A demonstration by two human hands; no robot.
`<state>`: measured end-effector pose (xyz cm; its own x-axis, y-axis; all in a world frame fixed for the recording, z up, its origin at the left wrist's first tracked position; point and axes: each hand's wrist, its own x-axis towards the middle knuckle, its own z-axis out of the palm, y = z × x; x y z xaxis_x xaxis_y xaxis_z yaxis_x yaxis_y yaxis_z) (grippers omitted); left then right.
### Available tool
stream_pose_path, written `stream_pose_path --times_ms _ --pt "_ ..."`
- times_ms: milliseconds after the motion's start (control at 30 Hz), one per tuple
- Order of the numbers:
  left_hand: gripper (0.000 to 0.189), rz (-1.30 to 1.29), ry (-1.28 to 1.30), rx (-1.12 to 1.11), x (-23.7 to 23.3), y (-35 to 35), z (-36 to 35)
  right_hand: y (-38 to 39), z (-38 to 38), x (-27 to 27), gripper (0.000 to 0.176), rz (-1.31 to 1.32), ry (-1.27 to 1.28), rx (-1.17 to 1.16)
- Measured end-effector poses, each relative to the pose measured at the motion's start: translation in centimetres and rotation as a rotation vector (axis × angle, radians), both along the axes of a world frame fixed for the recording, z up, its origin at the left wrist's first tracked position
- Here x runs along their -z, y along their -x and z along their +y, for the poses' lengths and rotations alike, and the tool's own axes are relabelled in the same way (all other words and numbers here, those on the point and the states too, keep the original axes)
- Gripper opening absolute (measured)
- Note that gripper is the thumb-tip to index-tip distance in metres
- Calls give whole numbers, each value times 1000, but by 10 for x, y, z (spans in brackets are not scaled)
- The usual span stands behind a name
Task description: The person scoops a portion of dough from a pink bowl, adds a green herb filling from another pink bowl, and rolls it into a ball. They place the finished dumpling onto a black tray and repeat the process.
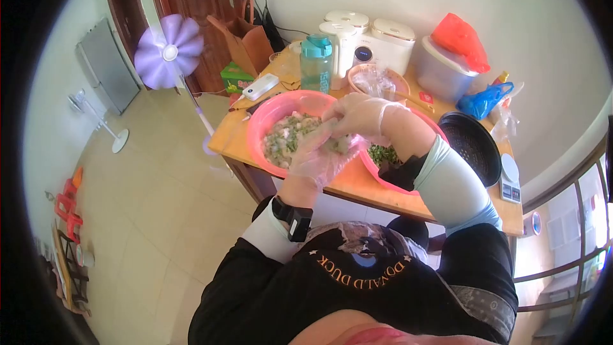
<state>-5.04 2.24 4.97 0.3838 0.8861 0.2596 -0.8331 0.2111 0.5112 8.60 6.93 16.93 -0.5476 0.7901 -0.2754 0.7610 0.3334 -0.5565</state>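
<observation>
Left hand: my left hand (316,156), in a clear glove, is cupped under a lump of filling (287,137) at the pink basin's (268,115) right rim.
Right hand: my right hand (357,115) (gloved too) is curled down over that same lump, touching the left.
Filling: most lies inside the pink basin, pale with green flecks.
Beside the basin: a second basin (373,169) with chopped greens touches its right side on the surface (348,186).
Behind the basin: a teal bottle (316,61).

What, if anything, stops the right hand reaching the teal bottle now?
Probably nothing, so yes: the right hand hovers over the pink bowl, and the teal bottle stands just behind it, unobstructed.
</observation>
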Motion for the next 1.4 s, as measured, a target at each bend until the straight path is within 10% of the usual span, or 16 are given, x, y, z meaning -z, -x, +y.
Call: stream_pose_path --times_ms 400,467,733,867,1067,1400 --pt "42 -159 240 80 32 2 11 -26 -16 11 33 133 -112 224" --pt "38 -170 274 16 16 -6 2 -31 -21 37 23 158 -638 -264" --pt "31 -373 301 248 54 0 24 -50 -36 66 28 140 -1043 -540" --pt "37 -244 244 160 33 -7 10 -62 -31 69 21 122 -973 -527" --pt "38 -183 341 54 43 4 20 -104 -23 35 20 307 -614 100" --pt "39 -208 374 48 44 6 14 -139 15 106 69 -681 -117 77"
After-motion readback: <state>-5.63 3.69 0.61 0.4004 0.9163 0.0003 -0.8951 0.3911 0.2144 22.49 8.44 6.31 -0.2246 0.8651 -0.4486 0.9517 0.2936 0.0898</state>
